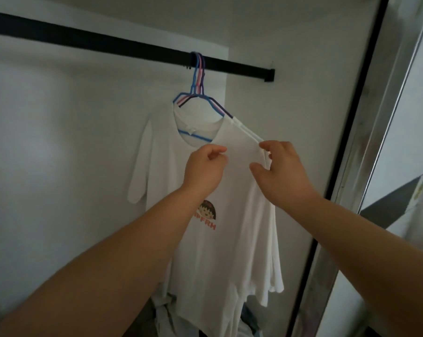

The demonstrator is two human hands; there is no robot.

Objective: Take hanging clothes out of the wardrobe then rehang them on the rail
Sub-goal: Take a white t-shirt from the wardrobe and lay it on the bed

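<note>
Fingers (pixel 266 145) of the right hand (pixel 282 171) are pinching the white T-shirt (pixel 205 251) at its shoulder seam; left hand (pixel 204 167) fingers are curling onto the fabric just below the collar, apparently gripping it, though the contact is partly hidden. White wardrobe wall (pixel 59 166) is standing behind and left of both hands. Black rail (pixel 108 43) is running well above the fingertips. Front shirt, with a cartoon print below the left wrist, is hanging beneath both hands, more white garments layered behind it. Blue, pink and purple hangers (pixel 197 79) are hooking over the rail, up-left of the right fingertips.
</note>
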